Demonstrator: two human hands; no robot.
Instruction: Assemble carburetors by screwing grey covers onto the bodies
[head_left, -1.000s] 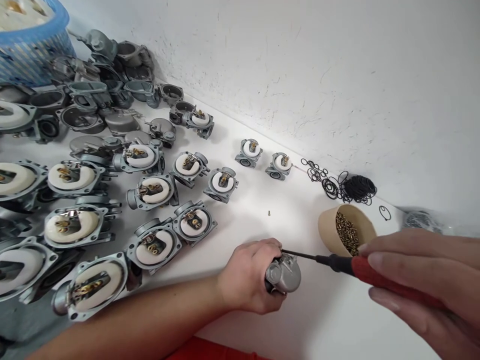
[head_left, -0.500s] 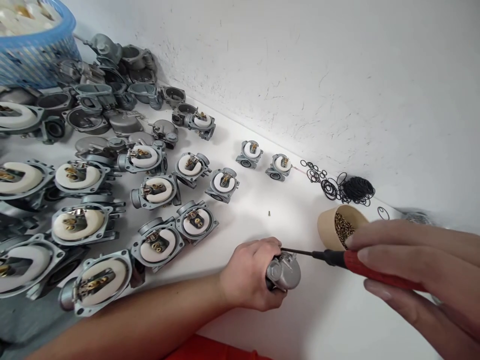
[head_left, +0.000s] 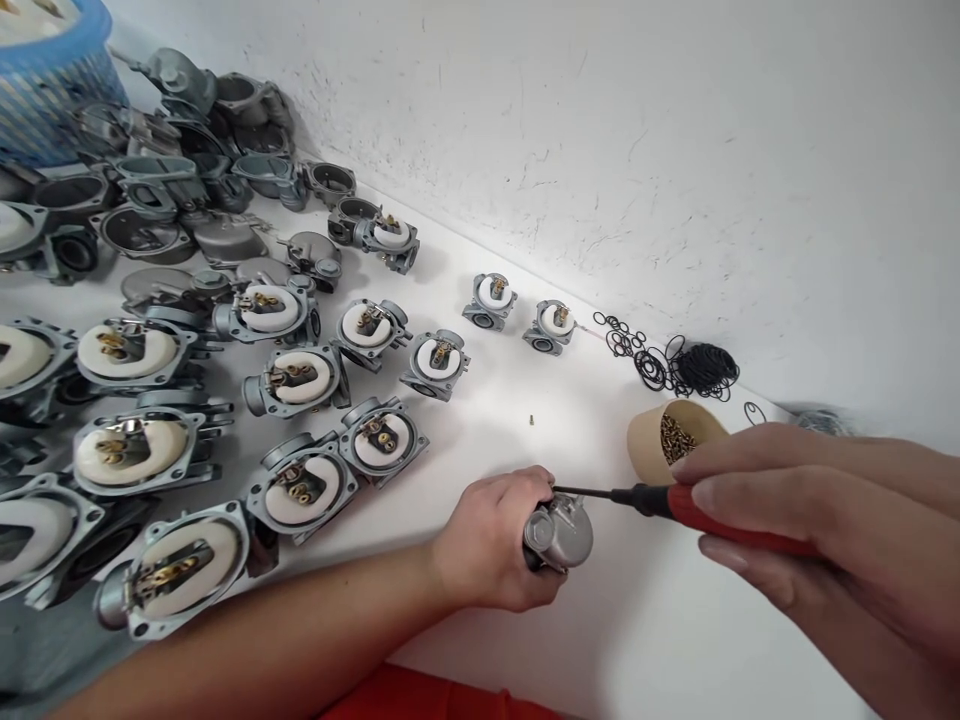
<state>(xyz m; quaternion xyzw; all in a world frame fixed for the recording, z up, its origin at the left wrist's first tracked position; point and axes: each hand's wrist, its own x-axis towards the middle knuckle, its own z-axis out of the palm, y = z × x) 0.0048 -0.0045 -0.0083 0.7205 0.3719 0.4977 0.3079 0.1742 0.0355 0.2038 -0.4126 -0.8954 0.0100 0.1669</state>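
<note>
Left hand (head_left: pixel 495 540) was closed around a small grey carburetor (head_left: pixel 559 532) resting on the white table (head_left: pixel 660 630), near its front edge. Right hand (head_left: pixel 817 530) gripped a red-handled screwdriver (head_left: pixel 720 515), shaft lying level, tip meeting the carburetor's top. At 1 o'clock from the carburetor stood a tan cup of brass screws (head_left: pixel 671 440); at 10 o'clock, rows of open carburetor bodies (head_left: pixel 300 375).
</note>
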